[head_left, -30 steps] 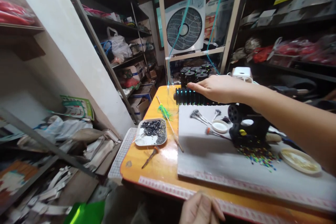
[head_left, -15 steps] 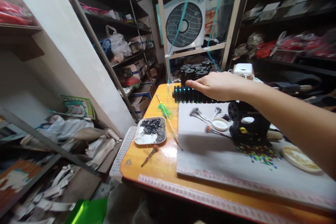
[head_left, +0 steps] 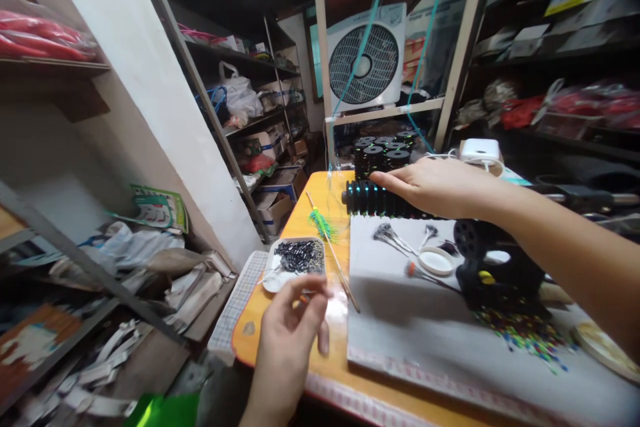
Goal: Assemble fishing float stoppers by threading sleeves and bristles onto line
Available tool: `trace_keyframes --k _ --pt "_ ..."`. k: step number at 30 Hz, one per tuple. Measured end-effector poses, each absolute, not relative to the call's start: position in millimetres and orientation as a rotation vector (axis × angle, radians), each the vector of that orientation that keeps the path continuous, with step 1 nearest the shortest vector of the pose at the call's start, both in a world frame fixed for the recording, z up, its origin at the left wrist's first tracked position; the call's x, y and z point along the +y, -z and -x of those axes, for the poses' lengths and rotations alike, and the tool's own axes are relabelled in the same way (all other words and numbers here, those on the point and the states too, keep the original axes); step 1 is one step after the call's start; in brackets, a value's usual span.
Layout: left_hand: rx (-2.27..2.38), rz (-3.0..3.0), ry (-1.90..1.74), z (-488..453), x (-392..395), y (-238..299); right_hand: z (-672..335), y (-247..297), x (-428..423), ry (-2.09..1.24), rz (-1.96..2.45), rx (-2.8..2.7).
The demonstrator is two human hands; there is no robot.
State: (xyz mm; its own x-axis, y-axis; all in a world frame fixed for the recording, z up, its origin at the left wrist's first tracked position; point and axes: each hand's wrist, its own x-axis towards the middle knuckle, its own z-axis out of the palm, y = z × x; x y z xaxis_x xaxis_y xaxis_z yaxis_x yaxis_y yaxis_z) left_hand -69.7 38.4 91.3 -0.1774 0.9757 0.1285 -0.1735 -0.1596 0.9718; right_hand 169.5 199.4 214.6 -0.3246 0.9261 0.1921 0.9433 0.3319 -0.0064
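Observation:
My right hand [head_left: 440, 183] lies over a black ribbed roller [head_left: 363, 197] with shiny blue-green bands, thumb along its near side. Its other fingers are hidden behind the roller. Below sits a black device [head_left: 495, 280] with a round, holed end disc. My left hand [head_left: 290, 340] hovers over the table's near left part, fingers loosely curled and apart. Between them shows a bit of orange, the tip of a small dark tuft that is mostly hidden. Just beyond is a white tray [head_left: 270, 280] of black pieces.
A thin stick [head_left: 345, 280] with a green tuft [head_left: 323, 223] lies beside a grey board [head_left: 400, 327]. On the board are grey tufts [head_left: 387, 233], a white lid [head_left: 437, 260] and scattered coloured beads [head_left: 535, 340]. Black spools [head_left: 385, 150] and a box fan [head_left: 367, 57] stand behind.
My left hand has come into view from below and now covers the orange-tipped tuft by the tray. My right hand stays on the roller. The whole view has shifted slightly.

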Motion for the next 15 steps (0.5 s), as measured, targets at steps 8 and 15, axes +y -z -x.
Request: trace_keyframes --k 8,15 --pt "1.149 -1.468 -1.342 42.6 120.1 -151.0 -174.9 -209.7 200.7 0.205 1.695 -2.472" --pt "1.102 -1.534 -1.329 44.7 114.8 -155.6 -175.5 -204.9 200.1 0.22 1.664 -2.484"
